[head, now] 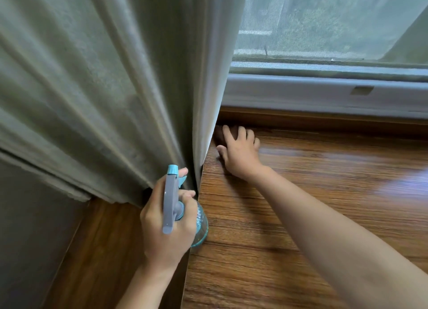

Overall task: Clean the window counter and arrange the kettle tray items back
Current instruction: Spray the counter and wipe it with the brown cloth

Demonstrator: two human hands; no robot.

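My left hand (162, 223) grips a spray bottle (172, 202) with a grey head, a blue nozzle and a clear blue-green body, held at the left edge of the wooden window counter (289, 216). One finger lies by the trigger. My right hand (239, 153) reaches to the counter's far left corner, fingers spread and pressing down. A dark brown patch (229, 132) shows under its fingertips; whether it is a cloth I cannot make out. The counter surface shines to the right of the hand. No kettle or tray is in view.
A pale green curtain (104, 88) hangs at the left, its edge touching the counter's corner. The window frame (324, 93) and an insect screen run along the back. Below left lies the wooden floor (97, 250).
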